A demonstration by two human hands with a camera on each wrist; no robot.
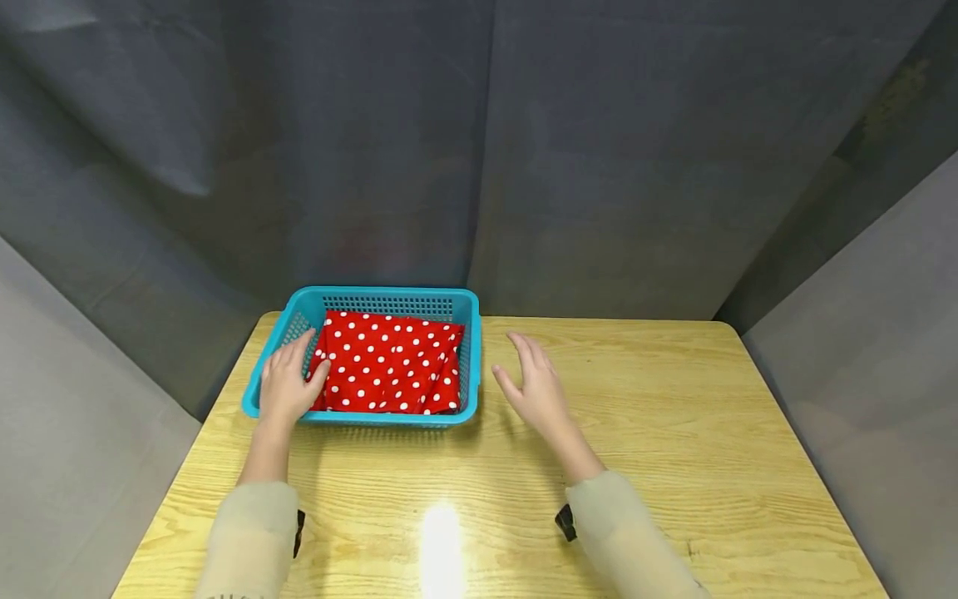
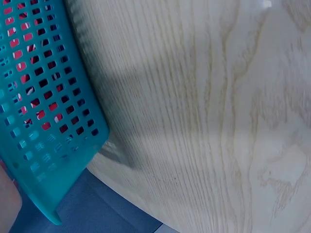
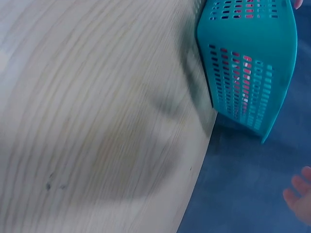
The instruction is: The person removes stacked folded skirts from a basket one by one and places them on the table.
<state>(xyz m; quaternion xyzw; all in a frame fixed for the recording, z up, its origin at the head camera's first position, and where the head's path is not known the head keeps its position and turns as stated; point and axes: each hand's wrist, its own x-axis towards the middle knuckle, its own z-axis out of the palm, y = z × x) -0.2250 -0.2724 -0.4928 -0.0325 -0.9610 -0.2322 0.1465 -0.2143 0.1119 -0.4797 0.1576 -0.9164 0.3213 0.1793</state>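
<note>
Left hand (image 1: 288,387) is hanging over the basket's (image 1: 389,418) left rim, fingers loose, can't tell if touching; right hand (image 1: 540,398) is hovering empty, relaxed, off its right side. Dotted cloth (image 1: 389,366) is lying inside. Uneven pushing could be sending the basket off the desk (image 1: 636,399) behind, imo.

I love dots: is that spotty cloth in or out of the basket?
In: the walls of the basket surround the spotty cloth.

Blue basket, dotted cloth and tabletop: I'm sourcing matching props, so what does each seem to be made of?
Blue basket: probably molded plastic with a slight sheen; regular openings pierce its walls.
Dotted cloth: some fabric, apparently matte, fiber unclear; it shows soft creases.
Tabletop: wood or imitation laminate, glossy; grain shows, with a bright reflection.
</note>
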